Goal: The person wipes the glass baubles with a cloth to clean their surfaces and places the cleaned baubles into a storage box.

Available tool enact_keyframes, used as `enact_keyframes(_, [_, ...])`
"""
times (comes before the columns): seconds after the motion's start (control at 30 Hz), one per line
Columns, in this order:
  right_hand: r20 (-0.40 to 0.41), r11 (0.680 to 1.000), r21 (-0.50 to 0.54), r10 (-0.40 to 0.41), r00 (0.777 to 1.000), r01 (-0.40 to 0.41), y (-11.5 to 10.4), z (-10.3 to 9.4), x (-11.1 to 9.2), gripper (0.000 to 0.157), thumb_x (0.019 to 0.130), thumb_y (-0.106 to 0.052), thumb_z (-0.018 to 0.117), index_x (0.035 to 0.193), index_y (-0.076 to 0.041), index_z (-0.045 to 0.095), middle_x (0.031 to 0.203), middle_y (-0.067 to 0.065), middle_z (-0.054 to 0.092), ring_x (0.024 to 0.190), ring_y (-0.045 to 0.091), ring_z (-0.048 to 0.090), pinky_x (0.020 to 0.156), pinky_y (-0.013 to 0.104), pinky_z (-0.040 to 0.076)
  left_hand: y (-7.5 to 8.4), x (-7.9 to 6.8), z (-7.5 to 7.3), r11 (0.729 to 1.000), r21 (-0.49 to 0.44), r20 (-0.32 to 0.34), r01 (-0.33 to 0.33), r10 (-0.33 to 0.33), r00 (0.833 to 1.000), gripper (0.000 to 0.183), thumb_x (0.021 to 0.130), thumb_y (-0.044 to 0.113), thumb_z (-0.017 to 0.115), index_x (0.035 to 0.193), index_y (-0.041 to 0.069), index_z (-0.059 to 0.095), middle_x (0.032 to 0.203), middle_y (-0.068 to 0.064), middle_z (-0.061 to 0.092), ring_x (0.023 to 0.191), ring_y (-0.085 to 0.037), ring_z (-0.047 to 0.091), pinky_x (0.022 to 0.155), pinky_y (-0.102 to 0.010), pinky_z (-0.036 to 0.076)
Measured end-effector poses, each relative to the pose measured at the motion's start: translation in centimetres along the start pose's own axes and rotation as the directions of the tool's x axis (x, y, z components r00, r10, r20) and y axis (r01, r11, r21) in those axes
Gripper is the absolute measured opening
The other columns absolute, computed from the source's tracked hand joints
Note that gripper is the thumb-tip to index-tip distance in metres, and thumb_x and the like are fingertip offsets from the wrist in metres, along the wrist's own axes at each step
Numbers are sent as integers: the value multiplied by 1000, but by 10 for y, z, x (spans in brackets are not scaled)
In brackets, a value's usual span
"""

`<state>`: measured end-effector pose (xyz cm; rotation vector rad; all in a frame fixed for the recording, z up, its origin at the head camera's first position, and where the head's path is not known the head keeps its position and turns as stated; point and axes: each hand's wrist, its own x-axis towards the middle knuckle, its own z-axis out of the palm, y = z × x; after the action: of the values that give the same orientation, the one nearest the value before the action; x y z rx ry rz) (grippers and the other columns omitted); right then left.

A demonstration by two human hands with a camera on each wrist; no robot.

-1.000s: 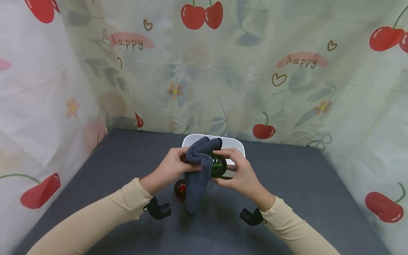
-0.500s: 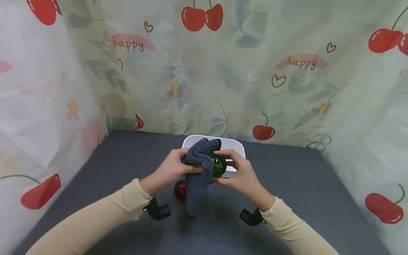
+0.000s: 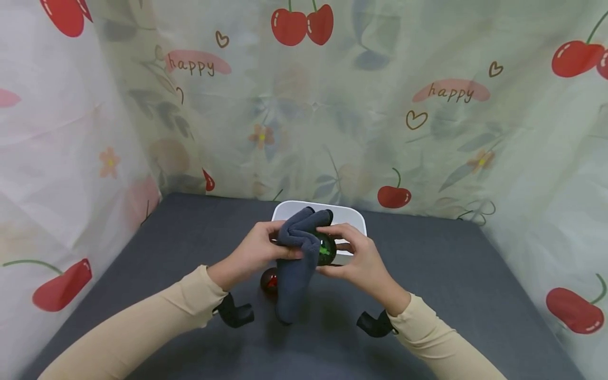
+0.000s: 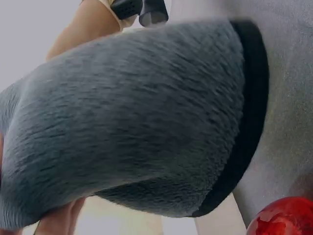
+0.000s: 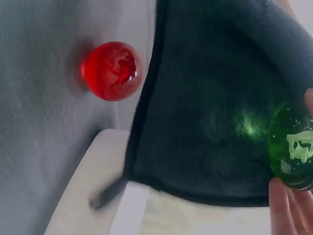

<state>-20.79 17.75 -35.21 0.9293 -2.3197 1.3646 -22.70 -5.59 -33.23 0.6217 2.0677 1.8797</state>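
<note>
My left hand (image 3: 252,248) pinches a folded dark grey cloth (image 3: 294,274) with a black hem, and its lower end hangs down over the table. Against the cloth's right side sits a translucent green ball (image 3: 326,249), held between the thumb and fingers of my right hand (image 3: 353,253). A pale figure shows on the green ball (image 5: 296,147) in the right wrist view, where the cloth (image 5: 210,122) spreads behind it. The cloth hides part of the ball in the head view. On the table, left of the hanging cloth, lies a translucent red ball (image 3: 269,281).
Behind the hands stands a white plastic box (image 3: 351,215), partly covered by the cloth and the right hand. A dark grey cover lies over the table (image 3: 214,227). Patterned curtains (image 3: 313,126) close off the back and both sides.
Both hands stay nearly in place with the cloth and green ball. The ball's surface pattern looks turned slightly, and the cloth has shifted a little. The red ball and box have not moved.
</note>
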Motion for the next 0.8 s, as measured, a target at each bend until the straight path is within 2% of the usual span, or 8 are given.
enact_keyframes(0.1, [7,997,79,-28,1000,27,0,2,-1,68,66,4,86,126,-8,58,124,8,57,113,12,55,90,27,54,2,0,1,999,-20,61,25,-24,998,54,78,11,81,128,6,60,119,-13,64,99,-22,65,83,-38,57])
enact_keyframes(0.17, [7,993,98,-63,998,62,0,3,-1,68,65,8,84,125,-5,55,124,11,55,115,14,54,94,27,52,3,0,3,999,-19,75,25,-24,997,57,77,11,82,129,7,59,119,-13,64,99,-23,66,83,-39,57])
enact_keyframes(0.37, [-9,981,-102,-165,986,163,3,-1,3,70,62,-2,90,124,-11,60,123,5,61,113,16,56,94,27,49,2,1,2,1000,5,-36,-4,4,999,43,76,2,80,117,1,67,111,-13,68,93,-21,66,79,-37,58])
enact_keyframes(0.43, [4,980,-117,-164,986,164,3,-4,3,69,62,-3,90,125,-12,62,123,4,62,113,15,57,91,27,51,2,1,1,1000,-1,-53,-1,1,999,40,78,2,79,115,-1,67,110,-12,67,93,-20,64,79,-36,57])
enact_keyframes(0.5, [21,989,-56,-134,991,135,2,-4,2,68,64,-1,89,125,-10,61,124,6,61,115,15,57,90,27,53,1,1,0,1000,-11,-38,11,-12,999,41,79,4,79,117,0,66,111,-12,67,94,-20,63,80,-36,57])
enact_keyframes(0.67, [56,991,122,45,997,-52,0,-1,-2,66,69,5,83,127,-9,54,125,8,55,111,18,58,88,29,55,-3,0,3,998,-8,40,57,-57,998,47,78,12,80,121,2,63,111,-13,66,93,-22,65,79,-37,58])
enact_keyframes(0.73, [57,986,129,104,993,-110,-1,-1,-3,64,70,1,84,125,-11,54,124,7,54,109,20,60,86,30,56,-5,0,5,998,4,27,62,-62,998,44,79,11,80,118,0,64,110,-13,66,91,-21,65,77,-36,58])
enact_keyframes(0.8, [45,988,72,130,990,-133,0,-1,-3,63,69,-7,87,123,-14,56,122,5,57,108,20,61,85,29,56,-6,0,5,999,7,-12,54,-53,999,40,80,8,79,116,-2,65,108,-14,66,89,-19,65,76,-35,58])
